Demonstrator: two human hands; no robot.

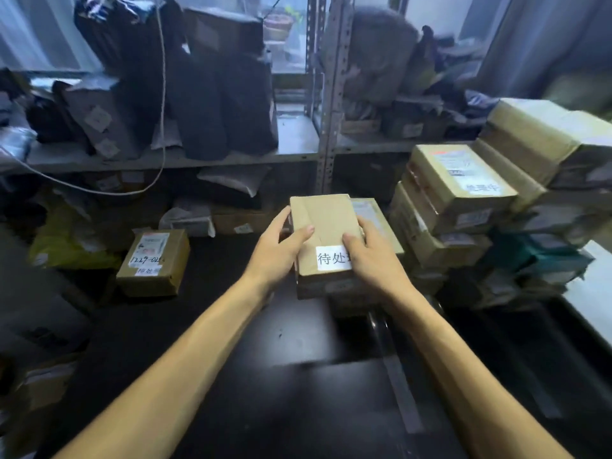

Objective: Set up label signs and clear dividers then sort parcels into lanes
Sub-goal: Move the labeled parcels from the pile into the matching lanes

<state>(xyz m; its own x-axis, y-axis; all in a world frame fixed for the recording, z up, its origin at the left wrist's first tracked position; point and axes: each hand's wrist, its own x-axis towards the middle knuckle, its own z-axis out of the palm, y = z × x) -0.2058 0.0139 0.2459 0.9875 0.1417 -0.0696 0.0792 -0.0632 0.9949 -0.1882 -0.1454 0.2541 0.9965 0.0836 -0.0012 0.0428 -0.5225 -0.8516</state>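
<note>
A brown cardboard parcel [326, 223] with a white label sign [331, 258] in black characters lies on top of another box at the middle of the dark table [298, 376]. My left hand [281, 250] grips its left edge, thumb on top. My right hand [371, 256] holds its right side and partly covers the label. A clear divider [397, 385] runs along the table toward me, right of centre. To the left stands a single brown parcel [154, 261] with a shipping label and a small sign.
A tall stack of taped cardboard parcels [463, 200] fills the right side of the table. Behind, metal shelving [326, 127] holds dark and grey mailer bags. A yellow bag [66, 243] lies at the left. A white cord [162, 94] hangs over the shelf.
</note>
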